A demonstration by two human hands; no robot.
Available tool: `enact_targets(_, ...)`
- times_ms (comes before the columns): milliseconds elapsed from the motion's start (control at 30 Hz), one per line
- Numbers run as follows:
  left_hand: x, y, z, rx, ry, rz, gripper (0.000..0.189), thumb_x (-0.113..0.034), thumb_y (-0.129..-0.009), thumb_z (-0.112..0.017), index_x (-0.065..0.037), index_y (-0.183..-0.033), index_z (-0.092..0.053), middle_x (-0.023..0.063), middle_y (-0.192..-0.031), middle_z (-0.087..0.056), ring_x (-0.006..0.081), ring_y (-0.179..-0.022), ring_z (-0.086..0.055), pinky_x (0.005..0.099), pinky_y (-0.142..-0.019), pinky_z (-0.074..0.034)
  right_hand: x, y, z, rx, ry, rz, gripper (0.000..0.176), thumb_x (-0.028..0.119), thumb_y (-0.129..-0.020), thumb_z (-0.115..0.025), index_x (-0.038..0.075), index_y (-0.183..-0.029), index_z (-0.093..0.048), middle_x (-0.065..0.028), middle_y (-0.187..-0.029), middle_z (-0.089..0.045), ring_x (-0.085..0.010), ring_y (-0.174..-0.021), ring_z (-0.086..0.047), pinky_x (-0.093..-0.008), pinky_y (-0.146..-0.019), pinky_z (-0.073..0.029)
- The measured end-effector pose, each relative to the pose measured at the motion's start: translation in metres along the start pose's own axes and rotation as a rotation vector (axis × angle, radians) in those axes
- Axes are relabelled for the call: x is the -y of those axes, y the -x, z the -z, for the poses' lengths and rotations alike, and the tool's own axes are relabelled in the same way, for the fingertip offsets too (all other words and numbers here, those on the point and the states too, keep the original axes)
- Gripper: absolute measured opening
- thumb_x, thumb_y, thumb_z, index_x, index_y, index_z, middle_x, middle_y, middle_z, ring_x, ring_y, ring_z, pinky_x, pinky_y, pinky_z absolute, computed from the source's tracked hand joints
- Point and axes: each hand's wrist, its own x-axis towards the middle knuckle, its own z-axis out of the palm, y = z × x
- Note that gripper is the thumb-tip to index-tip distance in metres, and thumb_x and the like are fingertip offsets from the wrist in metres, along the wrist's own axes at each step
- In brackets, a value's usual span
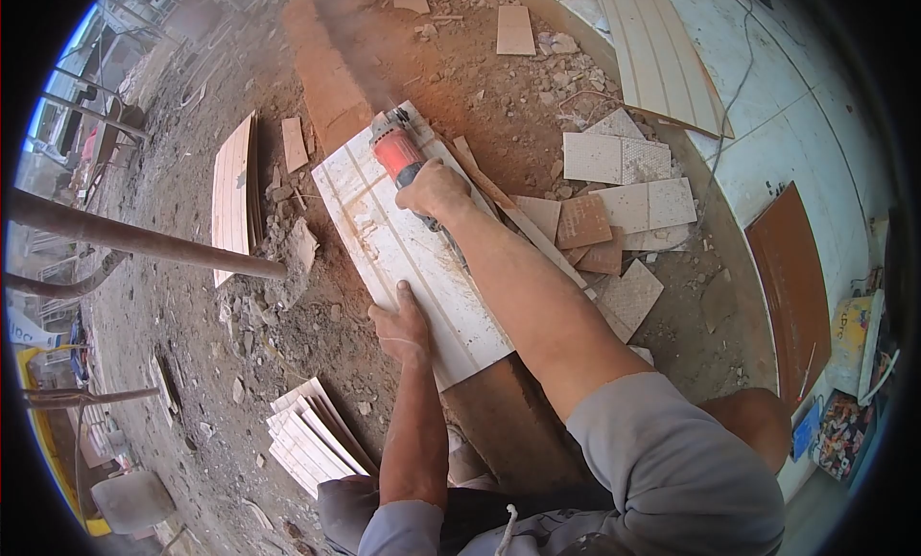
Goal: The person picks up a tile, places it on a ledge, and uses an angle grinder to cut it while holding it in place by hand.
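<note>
A white tile (422,278) with brownish lines lies across a reddish-brown beam (331,76). My right hand (436,189) is wrapped round a red and black angle grinder (395,151), whose head is near the tile's far end. Dust hangs in the air beyond it, and the disc is hard to make out. At the tile's left edge, my left hand (400,326) grips the tile, thumb on top and fingers at the side or underneath, partly hidden.
Tile stacks stand left (235,196) and near left (317,436). Broken tile pieces (628,201) lie at right. Metal poles (144,235) reach in from the left. A cable (739,86) crosses the pale floor (806,124), near a brown panel (791,287).
</note>
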Motion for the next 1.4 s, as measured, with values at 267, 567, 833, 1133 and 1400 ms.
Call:
enact_targets(267, 0.000, 0.000, -0.001, -0.010, 0.009, -0.007, 0.069, -0.062, -0.085, -0.056, 0.004, -0.104, -0.050, 0.0299, -0.097, -0.064, 0.0468, -0.093, -0.062, 0.0509, -0.083, -0.047, 0.002, 0.009, 0.008, 0.047, 0.035, -0.008, 0.072, 0.028, -0.074, -0.069, -0.005, -0.131, -0.040, -0.0201, -0.124, -0.060, -0.0270, -0.113, -0.062, -0.0345, -0.092, -0.051)
enact_targets(567, 0.003, -0.002, -0.003, -0.007, 0.008, -0.022, 0.069, -0.062, -0.085, -0.056, 0.004, -0.104, -0.050, 0.0298, -0.098, -0.064, 0.0467, -0.094, -0.063, 0.0507, -0.083, -0.047, 0.000, 0.011, 0.007, 0.038, 0.045, -0.001, 0.071, 0.028, -0.075, -0.068, -0.005, -0.131, -0.041, -0.0193, -0.125, -0.060, -0.0272, -0.114, -0.062, -0.0347, -0.093, -0.051)
enact_targets(833, 0.002, -0.001, -0.002, -0.009, -0.009, -0.012, 0.070, -0.062, -0.085, -0.056, 0.004, -0.105, -0.050, 0.0301, -0.098, -0.064, 0.0470, -0.094, -0.062, 0.0509, -0.083, -0.047, -0.001, 0.014, 0.008, 0.035, 0.028, -0.006, 0.071, 0.027, -0.074, -0.069, -0.005, -0.131, -0.042, -0.0197, -0.125, -0.060, -0.0274, -0.114, -0.062, -0.0346, -0.093, -0.051)
enact_targets(1133, 0.000, 0.000, -0.002, -0.016, -0.026, 0.002, 0.069, -0.062, -0.085, -0.056, 0.004, -0.105, -0.050, 0.0301, -0.099, -0.064, 0.0473, -0.094, -0.062, 0.0513, -0.083, -0.047, -0.002, 0.007, 0.005, 0.036, 0.010, -0.004, 0.075, 0.029, -0.069, -0.072, -0.006, -0.129, -0.044, -0.0211, -0.122, -0.061, -0.0286, -0.111, -0.063, -0.0348, -0.092, -0.051)
enact_targets(1400, -0.001, 0.000, 0.002, 0.038, -0.005, 0.040, 0.075, -0.065, -0.083, -0.055, 0.005, -0.109, -0.051, 0.0312, -0.105, -0.063, 0.0466, -0.100, -0.061, 0.0506, -0.088, -0.046, -0.003, 0.006, 0.000, 0.024, -0.013, -0.005, 0.078, 0.030, -0.065, -0.074, -0.007, -0.127, -0.046, -0.0227, -0.122, -0.060, -0.0301, -0.111, -0.062, -0.0356, -0.093, -0.050)
